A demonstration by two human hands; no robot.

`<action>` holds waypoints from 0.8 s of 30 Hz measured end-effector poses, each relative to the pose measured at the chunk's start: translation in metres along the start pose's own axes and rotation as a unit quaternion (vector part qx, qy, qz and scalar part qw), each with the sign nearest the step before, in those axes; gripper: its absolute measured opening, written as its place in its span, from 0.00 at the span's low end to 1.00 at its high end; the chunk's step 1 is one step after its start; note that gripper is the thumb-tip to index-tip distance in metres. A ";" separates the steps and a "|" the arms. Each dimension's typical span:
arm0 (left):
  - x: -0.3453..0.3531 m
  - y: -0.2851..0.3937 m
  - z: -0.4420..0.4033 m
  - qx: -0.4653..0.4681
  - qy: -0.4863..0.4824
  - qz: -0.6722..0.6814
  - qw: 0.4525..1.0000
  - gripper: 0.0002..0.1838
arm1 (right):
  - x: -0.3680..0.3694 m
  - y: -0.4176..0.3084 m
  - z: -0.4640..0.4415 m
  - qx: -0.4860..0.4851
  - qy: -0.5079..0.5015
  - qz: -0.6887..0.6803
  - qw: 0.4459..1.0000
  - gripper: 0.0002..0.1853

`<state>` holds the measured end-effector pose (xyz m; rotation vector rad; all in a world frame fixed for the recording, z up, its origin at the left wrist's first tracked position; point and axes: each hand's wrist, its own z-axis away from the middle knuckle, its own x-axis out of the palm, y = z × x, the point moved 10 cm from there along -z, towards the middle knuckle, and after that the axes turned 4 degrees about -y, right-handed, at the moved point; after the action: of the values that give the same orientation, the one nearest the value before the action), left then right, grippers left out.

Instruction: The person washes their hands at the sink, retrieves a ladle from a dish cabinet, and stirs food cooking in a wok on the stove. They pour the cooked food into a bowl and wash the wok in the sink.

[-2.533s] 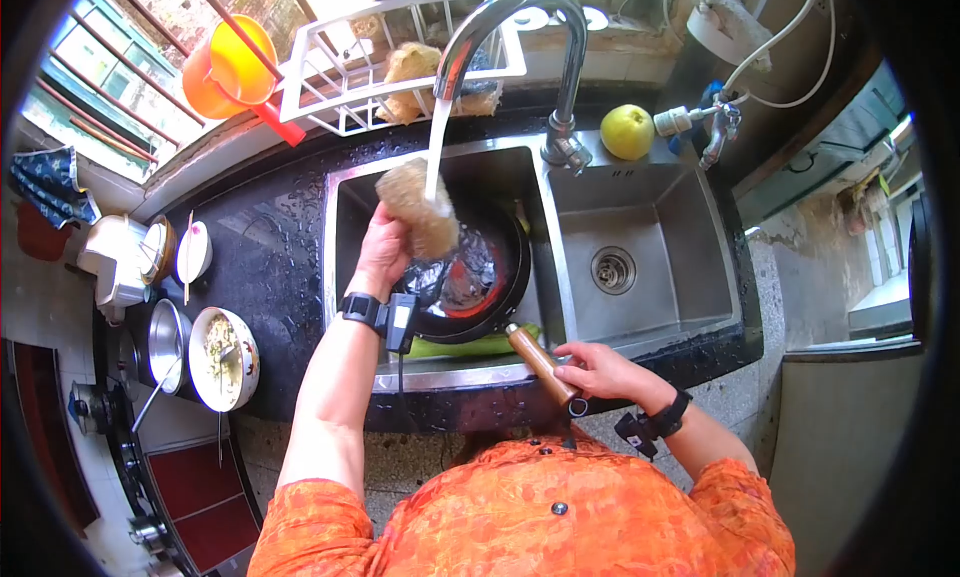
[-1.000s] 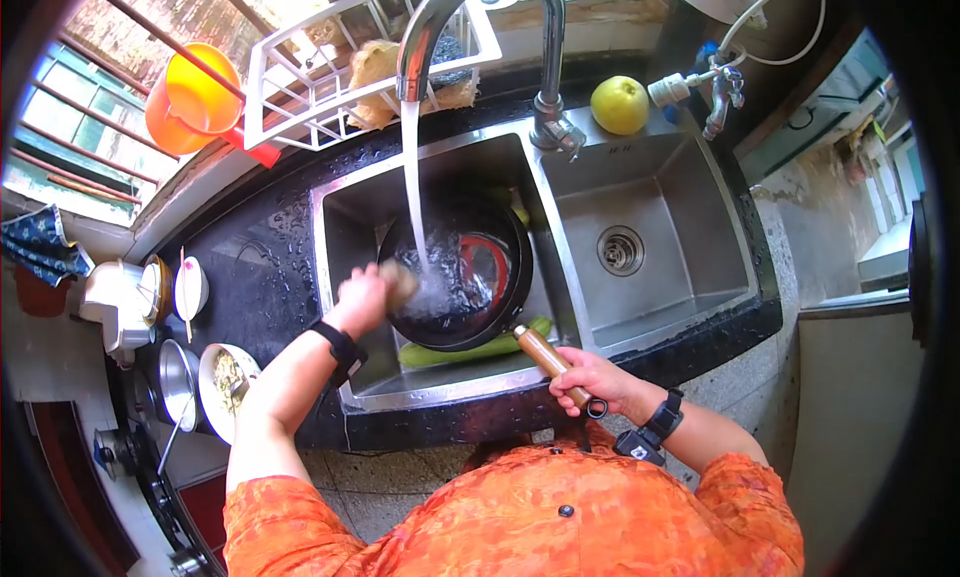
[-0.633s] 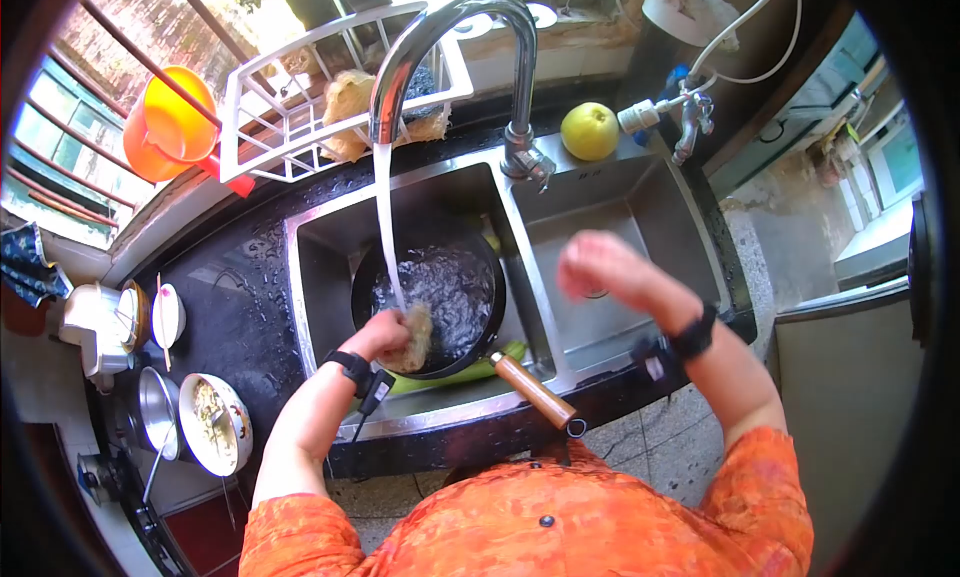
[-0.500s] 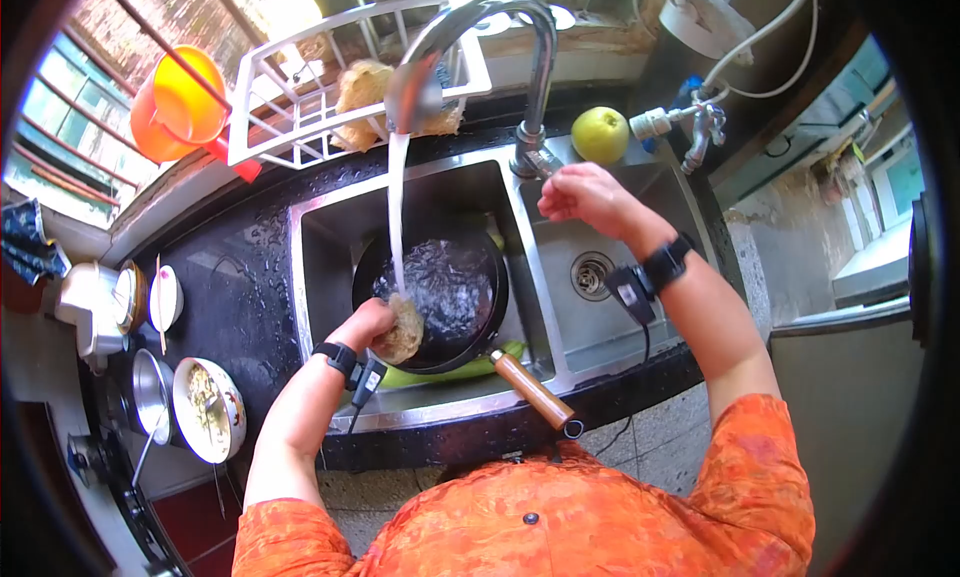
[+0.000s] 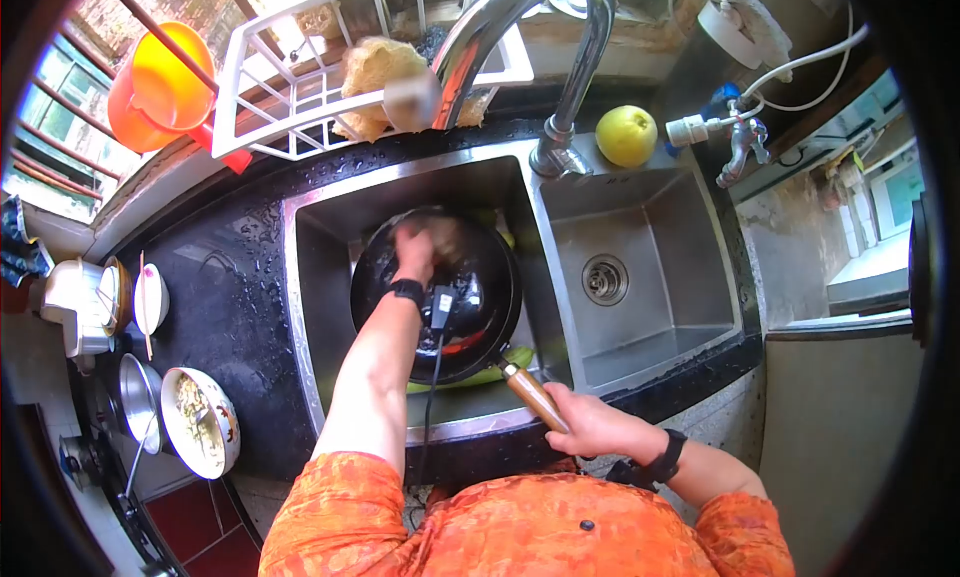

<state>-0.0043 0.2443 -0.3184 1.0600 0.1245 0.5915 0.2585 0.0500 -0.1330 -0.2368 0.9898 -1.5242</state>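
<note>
A dark pan (image 5: 485,307) with a wooden handle (image 5: 532,395) sits in the left sink basin (image 5: 340,212). My left hand (image 5: 414,252) is inside the pan near its far side, closed on a pale loofah scrubber (image 5: 443,239) that is blurred by motion. My right hand (image 5: 597,425) is wrapped around the end of the wooden handle. A little water glistens in the pan. Long green vegetables (image 5: 485,375) lie partly hidden beneath it. The faucet (image 5: 570,87) arches above, with no stream visible from its spout.
The right basin (image 5: 650,237) has a drain (image 5: 605,279). A yellow-green round fruit (image 5: 626,136) sits behind it. A white rack (image 5: 255,117) holds more loofah (image 5: 380,67). Bowls (image 5: 201,422) stand on the left counter, and an orange dipper (image 5: 165,87) is by the window.
The water stream has stopped. My right hand has left the faucet and taken the pan handle. My left hand has moved the loofah from the near-left rim toward the pan's far side.
</note>
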 end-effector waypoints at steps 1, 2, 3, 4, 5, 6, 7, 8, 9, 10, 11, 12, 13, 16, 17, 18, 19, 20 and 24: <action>0.025 0.015 0.006 0.050 -0.034 -0.081 0.995 0.16 | 0.002 0.001 -0.001 -0.009 -0.008 -0.036 0.999 0.30; 0.046 0.017 0.005 0.122 -0.084 -0.207 0.967 0.15 | 0.003 0.002 -0.001 -0.020 -0.016 -0.072 0.997 0.29; 0.074 0.028 0.040 0.120 -0.167 -0.259 0.944 0.14 | 0.003 0.003 -0.001 -0.029 -0.013 -0.079 0.996 0.29; 0.100 0.033 0.076 0.161 -0.272 -0.341 0.885 0.12 | 0.002 0.001 -0.001 -0.032 -0.011 -0.081 0.996 0.29; 0.119 0.016 0.098 0.213 -0.390 -0.364 0.819 0.07 | 0.001 0.001 -0.001 -0.019 -0.016 -0.092 0.995 0.30; 0.127 0.003 0.136 0.163 -0.471 -0.406 0.766 0.05 | 0.003 0.002 0.000 -0.005 -0.025 -0.105 0.994 0.31; 0.120 -0.020 0.160 0.141 -0.541 -0.473 0.681 0.07 | 0.006 0.007 -0.001 0.002 -0.033 -0.123 0.992 0.32; 0.107 -0.024 0.189 0.073 -0.591 -0.519 0.614 0.10 | 0.005 0.005 0.000 -0.006 -0.033 -0.166 0.986 0.31; 0.086 -0.046 0.197 0.079 -0.645 -0.564 0.510 0.13 | 0.005 0.005 0.001 -0.013 -0.022 -0.160 0.987 0.32; 0.066 -0.042 0.196 0.075 -0.621 -0.626 0.466 0.15 | 0.003 0.005 0.000 -0.020 -0.009 -0.154 0.988 0.32; 0.057 -0.020 0.188 0.060 -0.566 -0.666 0.483 0.16 | 0.006 0.007 0.000 -0.020 -0.010 -0.155 0.988 0.32; 0.050 0.004 0.177 0.045 -0.509 -0.702 0.496 0.17 | 0.005 0.008 0.000 -0.026 0.016 -0.146 0.989 0.31; 0.047 0.028 0.160 0.064 -0.461 -0.704 0.536 0.17 | 0.002 0.010 0.000 -0.032 0.043 -0.137 0.989 0.30; 0.036 0.082 0.115 0.158 -0.221 -0.720 0.639 0.21 | 0.030 0.032 -0.011 0.022 -0.047 -0.349 0.936 0.27; 0.033 0.073 0.109 0.157 -0.221 -0.719 0.640 0.21 | 0.026 0.013 -0.009 0.037 -0.083 -0.407 0.909 0.23; 0.024 0.063 0.094 0.148 -0.191 -0.724 0.646 0.21 | 0.029 0.012 -0.014 0.038 -0.084 -0.406 0.909 0.23; 0.013 0.049 0.077 0.139 -0.161 -0.729 0.651 0.22 | 0.037 0.008 -0.021 0.022 -0.105 -0.485 0.868 0.22; 0.009 0.018 0.057 0.149 -0.188 -0.686 0.686 0.21 | 0.042 0.003 -0.027 0.006 -0.125 -0.559 0.820 0.21; 0.052 -0.019 0.106 0.125 -0.411 -0.605 0.670 0.14 | 0.076 -0.019 -0.041 0.028 -0.202 -0.778 0.594 0.11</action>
<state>0.0863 0.1810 -0.2718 1.1569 0.0855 -1.1721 0.1997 -0.0021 -0.1740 -1.6702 0.1082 -2.8042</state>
